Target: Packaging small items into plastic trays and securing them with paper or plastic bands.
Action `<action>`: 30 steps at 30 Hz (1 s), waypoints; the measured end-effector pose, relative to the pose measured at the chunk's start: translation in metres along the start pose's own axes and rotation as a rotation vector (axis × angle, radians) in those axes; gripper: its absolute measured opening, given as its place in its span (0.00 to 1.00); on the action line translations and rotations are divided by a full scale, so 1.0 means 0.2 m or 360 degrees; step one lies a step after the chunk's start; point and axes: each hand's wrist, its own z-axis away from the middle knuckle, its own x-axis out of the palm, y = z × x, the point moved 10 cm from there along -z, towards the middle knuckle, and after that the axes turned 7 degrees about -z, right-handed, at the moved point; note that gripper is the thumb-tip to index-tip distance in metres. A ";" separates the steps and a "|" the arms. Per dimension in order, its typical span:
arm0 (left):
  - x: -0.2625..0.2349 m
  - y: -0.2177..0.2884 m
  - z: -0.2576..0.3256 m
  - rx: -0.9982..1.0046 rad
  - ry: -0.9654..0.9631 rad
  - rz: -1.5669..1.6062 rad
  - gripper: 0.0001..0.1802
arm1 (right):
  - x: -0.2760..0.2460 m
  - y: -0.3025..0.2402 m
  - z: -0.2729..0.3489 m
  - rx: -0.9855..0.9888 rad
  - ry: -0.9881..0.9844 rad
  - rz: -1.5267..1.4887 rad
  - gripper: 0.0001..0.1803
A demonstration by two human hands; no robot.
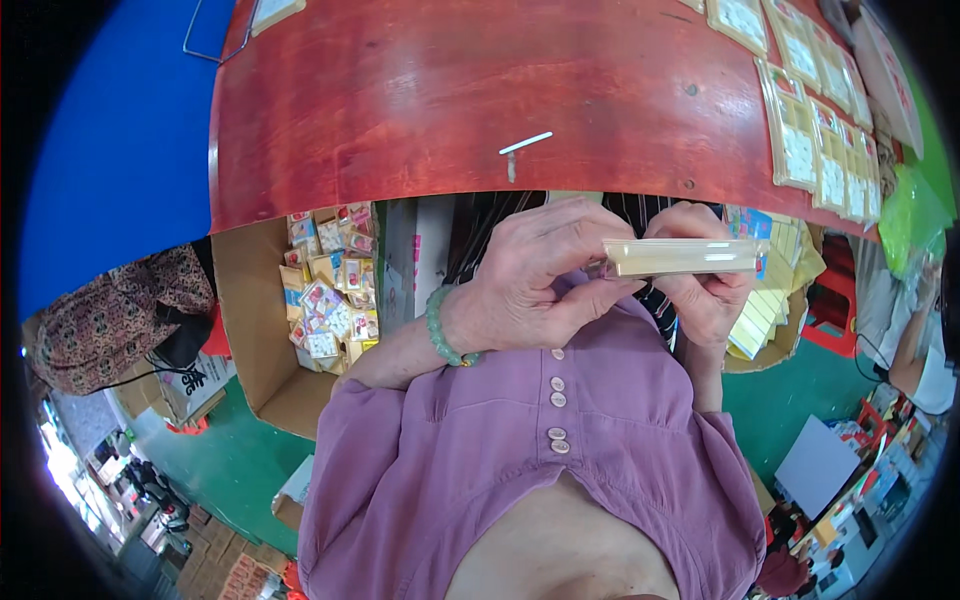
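Observation:
A flat, pale yellow plastic case (685, 257) with a clear cover is held edge-on in front of my chest, just off the near edge of the red table (440, 100). My left hand (545, 262) pinches its left end between thumb and fingers. At the underside and right end, the fingers of my right hand (700, 290) are closed on the same case. What lies inside the case cannot be made out from this angle. On the tabletop beyond my hands rests a thin white stick (525, 143).
To my left stands a cardboard box (265, 330) of small filled packs (335, 300). Another box (785, 345) at my right holds yellow pieces. Rows of cases with white contents (800, 150) lie at the table's far right. A red stool (835, 300) stands beyond.

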 end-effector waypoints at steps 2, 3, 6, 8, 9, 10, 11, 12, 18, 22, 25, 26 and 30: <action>0.01 -0.04 0.02 -0.0167 0.0013 -0.0033 0.12 | 0.05 -0.03 -0.01 -0.0208 -0.0308 -0.0057 0.12; 0.01 -0.04 0.03 -0.0155 0.0009 -0.0032 0.12 | 0.04 -0.02 0.00 -0.0111 -0.0208 -0.0099 0.08; 0.00 -0.05 0.05 -0.0178 -0.0031 -0.0058 0.12 | 0.07 0.02 0.01 0.0061 -0.0236 -0.0165 0.12; -0.03 -0.04 0.05 -0.0189 -0.0006 -0.0103 0.11 | 0.10 0.02 0.00 0.0044 -0.0238 -0.0085 0.10; -0.05 -0.04 0.06 -0.0267 -0.0027 -0.0148 0.11 | 0.13 0.01 -0.02 0.0023 -0.0286 -0.0058 0.10; -0.06 -0.06 0.08 -0.0291 -0.0023 -0.0086 0.11 | 0.15 0.00 -0.03 0.0004 -0.0331 -0.0024 0.10; -0.09 -0.02 0.08 -0.0308 0.0023 -0.0199 0.12 | 0.17 0.02 -0.03 0.0117 -0.0334 -0.0003 0.10; -0.10 -0.06 0.11 -0.0363 -0.0039 -0.0166 0.11 | 0.18 0.04 -0.02 0.0231 -0.0318 0.0018 0.10; -0.52 -0.09 0.45 -0.0863 0.0189 -0.0626 0.05 | 0.22 -0.14 -0.09 -0.0168 -0.0570 0.0492 0.21; -0.90 -0.18 0.90 -0.1493 0.0349 -0.0676 0.08 | -0.23 -0.32 -0.21 -0.0533 0.0137 0.1485 0.24; -1.11 -0.21 1.21 -0.1707 0.0641 -0.0448 0.08 | -0.49 -0.36 -0.28 -0.0427 0.0433 0.2124 0.26; -1.25 -0.26 1.40 -0.1792 0.0586 -0.0517 0.09 | -0.54 -0.34 -0.29 -0.0408 0.0458 0.2261 0.28; -1.51 -0.31 1.91 -0.2048 0.0994 -0.0595 0.09 | -0.65 -0.14 -0.29 -0.0081 0.0433 0.2395 0.33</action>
